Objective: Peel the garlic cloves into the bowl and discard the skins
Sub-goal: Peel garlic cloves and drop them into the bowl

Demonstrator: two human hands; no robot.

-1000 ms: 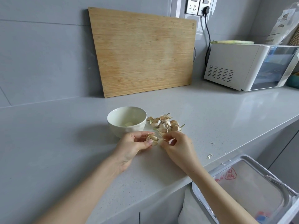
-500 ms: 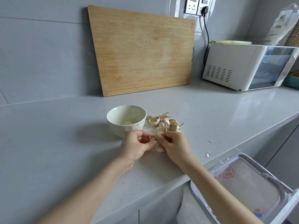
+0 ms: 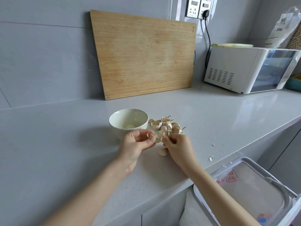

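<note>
One clove [image 3: 156,139] pinched by curled fingers of left hand [image 3: 136,144], just beside bowl [image 3: 114,128], above table [image 3: 65,144]. Fingers of right hand [image 3: 178,145] nip its skin [image 3: 161,136]. Clove light, firm, likely slick bare; skin papery, tears easily: take loose tip.

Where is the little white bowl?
In the head view, the round white ceramic bowl sits on the grey countertop, beyond the left hand, left of the heap of garlic cloves.

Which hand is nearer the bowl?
Left. The left hand sits just in front of the bowl, by its near wall; the right hand is farther right, in front of the garlic pile.
</note>
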